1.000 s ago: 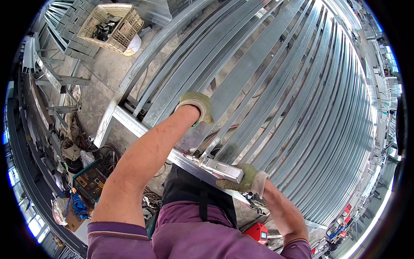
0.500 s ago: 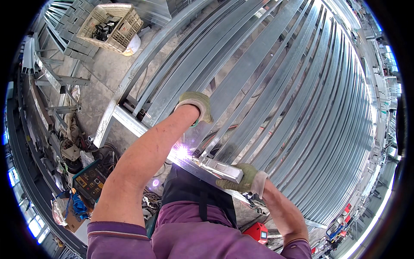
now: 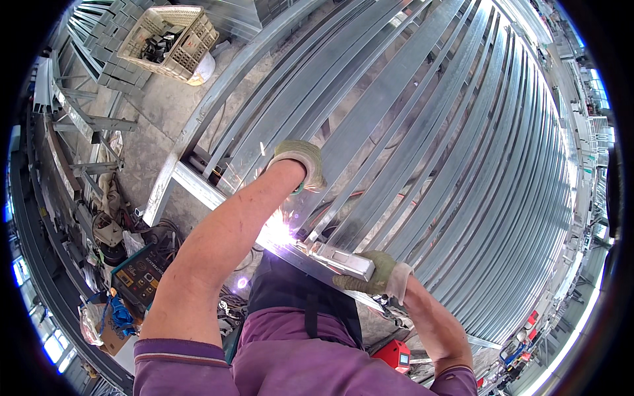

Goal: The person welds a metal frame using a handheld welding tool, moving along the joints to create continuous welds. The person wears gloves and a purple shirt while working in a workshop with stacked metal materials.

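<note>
My left hand [image 3: 300, 162], in a green knit glove with a pale cuff, hangs over the steel bars. Its fingers are curled round something mostly hidden, of which only a small green bit shows below the glove. A white-violet welding arc [image 3: 281, 235] burns on the frame's near rail [image 3: 200, 187], just right of my left forearm. My right hand [image 3: 373, 274], gloved alike, is closed on the near end of a short rectangular metal tube [image 3: 343, 260]. The tube's other end lies close to the arc.
Long grey steel bars [image 3: 456, 125] spread side by side across the frame. A beige plastic crate [image 3: 191, 53] of dark pieces stands at the far left. A dark machine with a control panel [image 3: 142, 274] sits near left, and a red device [image 3: 394, 356] stands near my right arm.
The arc glows larger, with orange sparks now flying up past my left hand. Both hands stay almost where they were.
</note>
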Tool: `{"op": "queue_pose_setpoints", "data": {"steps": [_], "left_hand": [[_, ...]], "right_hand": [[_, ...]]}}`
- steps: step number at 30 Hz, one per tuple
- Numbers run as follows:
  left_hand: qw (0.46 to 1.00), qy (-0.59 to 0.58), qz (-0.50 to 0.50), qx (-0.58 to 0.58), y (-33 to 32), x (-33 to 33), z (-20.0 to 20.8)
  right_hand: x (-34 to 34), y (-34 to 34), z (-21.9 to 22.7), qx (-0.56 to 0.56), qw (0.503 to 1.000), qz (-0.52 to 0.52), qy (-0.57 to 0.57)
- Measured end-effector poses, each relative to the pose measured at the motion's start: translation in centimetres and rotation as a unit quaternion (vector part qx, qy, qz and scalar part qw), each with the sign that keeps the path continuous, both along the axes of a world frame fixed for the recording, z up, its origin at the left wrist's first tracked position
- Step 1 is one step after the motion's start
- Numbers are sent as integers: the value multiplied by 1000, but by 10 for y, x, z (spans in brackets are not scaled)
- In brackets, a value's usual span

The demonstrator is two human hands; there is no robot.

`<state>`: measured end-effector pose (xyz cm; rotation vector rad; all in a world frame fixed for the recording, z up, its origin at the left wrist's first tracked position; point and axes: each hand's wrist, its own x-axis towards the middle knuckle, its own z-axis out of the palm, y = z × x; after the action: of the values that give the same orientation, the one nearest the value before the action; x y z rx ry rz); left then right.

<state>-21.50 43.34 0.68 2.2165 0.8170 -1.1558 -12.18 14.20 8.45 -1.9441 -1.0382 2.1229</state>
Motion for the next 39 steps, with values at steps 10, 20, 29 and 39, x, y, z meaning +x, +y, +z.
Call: {"op": "queue_pose_setpoints", "data": {"steps": [10, 20, 29, 39], "left_hand": [[1000, 13, 0, -6, 1, 1, -1], [1000, 12, 1, -2, 0, 0, -4], [1000, 11, -5, 0, 0, 0, 0], [1000, 0, -4, 5, 0, -1, 0]], "right_hand": [[0, -9, -9, 2, 1000, 16, -23], [1, -10, -5, 17, 999, 24, -28], [2, -15, -9, 7, 999, 34, -38], [3, -30, -21, 29, 997, 48, -60]]}}
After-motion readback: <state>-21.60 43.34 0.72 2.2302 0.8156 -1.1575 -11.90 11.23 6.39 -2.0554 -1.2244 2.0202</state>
